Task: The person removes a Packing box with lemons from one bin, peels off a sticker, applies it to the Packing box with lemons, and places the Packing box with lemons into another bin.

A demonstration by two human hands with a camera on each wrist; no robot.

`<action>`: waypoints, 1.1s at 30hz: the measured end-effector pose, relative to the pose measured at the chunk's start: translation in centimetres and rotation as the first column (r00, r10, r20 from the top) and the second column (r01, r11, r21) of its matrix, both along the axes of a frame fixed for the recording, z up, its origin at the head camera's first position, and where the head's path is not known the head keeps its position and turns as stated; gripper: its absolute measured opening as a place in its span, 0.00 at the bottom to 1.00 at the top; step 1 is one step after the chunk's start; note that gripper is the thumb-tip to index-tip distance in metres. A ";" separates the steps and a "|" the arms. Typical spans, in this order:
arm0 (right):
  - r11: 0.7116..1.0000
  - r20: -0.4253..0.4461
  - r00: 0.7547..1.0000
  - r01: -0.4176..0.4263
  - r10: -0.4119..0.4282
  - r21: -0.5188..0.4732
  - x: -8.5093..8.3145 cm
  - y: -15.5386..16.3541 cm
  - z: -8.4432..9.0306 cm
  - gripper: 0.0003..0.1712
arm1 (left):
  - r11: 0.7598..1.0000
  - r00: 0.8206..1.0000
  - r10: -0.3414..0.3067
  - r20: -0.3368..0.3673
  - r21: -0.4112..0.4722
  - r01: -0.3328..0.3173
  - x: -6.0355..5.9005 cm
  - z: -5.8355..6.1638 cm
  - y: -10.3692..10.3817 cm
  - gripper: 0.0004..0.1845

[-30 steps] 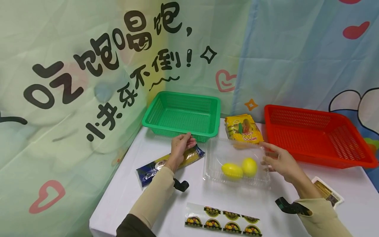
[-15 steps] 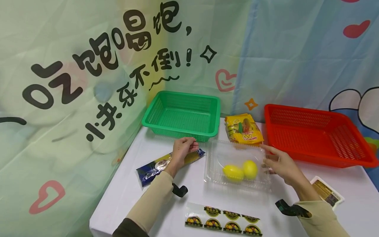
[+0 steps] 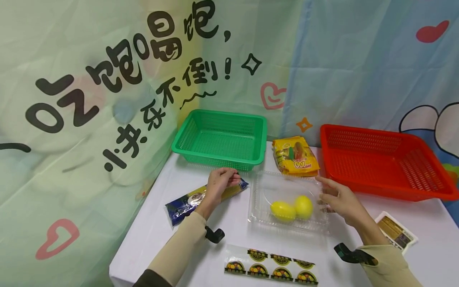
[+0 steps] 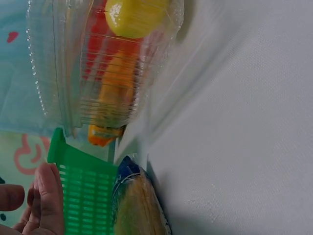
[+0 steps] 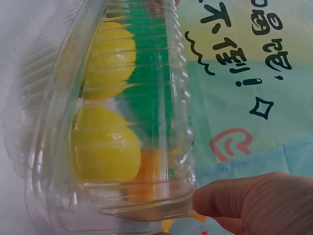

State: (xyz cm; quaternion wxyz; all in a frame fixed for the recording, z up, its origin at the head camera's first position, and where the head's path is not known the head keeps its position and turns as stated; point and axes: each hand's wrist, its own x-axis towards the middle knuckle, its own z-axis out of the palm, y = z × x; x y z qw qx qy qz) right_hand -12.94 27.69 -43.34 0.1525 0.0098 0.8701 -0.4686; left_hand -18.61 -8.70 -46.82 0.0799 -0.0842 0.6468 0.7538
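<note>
Two yellow lemons (image 3: 304, 207) lie side by side inside a clear plastic clamshell box (image 3: 259, 199), toward its near side. My right hand (image 3: 342, 201) grips the box at its right side; in the right wrist view the thumb (image 5: 222, 196) presses on a corner. To the box's left, my left hand (image 3: 220, 183) hovers above a blue-and-gold packet (image 3: 179, 209), its fingers loosely bent and holding nothing. In the left wrist view its thumb (image 4: 11, 197) stands apart from the fingers. The box shows ribbed walls and a beaded rim there.
A green basket (image 3: 218, 161) stands at the back left, a red basket (image 3: 387, 191) at the right. Between them lies a yellow snack packet (image 3: 295, 159). A sheet of round stickers (image 3: 270, 267) lies in front, and a small flat pack (image 3: 396, 231) at the right.
The clamshell box with the lemons has shifted slightly toward me, and the right hand with it. The left hand has drawn back a little, its fingertips lower.
</note>
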 end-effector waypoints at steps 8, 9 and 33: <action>1.000 -0.007 1.000 0.005 -0.005 0.003 0.2 0.2 -0.6 0.36 | 0.999 0.999 -0.040 -0.021 0.006 0.040 0.8 0.0 0.0 0.15; 1.000 -0.011 1.000 0.005 -0.005 0.002 0.2 0.2 -0.7 0.36 | 0.999 0.999 -0.044 -0.022 0.008 0.045 0.9 0.0 0.0 0.15; 0.997 -0.053 0.999 0.005 -0.001 0.074 0.9 0.1 -0.7 0.36 | 0.996 0.996 -0.085 -0.021 -0.002 0.085 2.6 -0.9 -1.0 0.13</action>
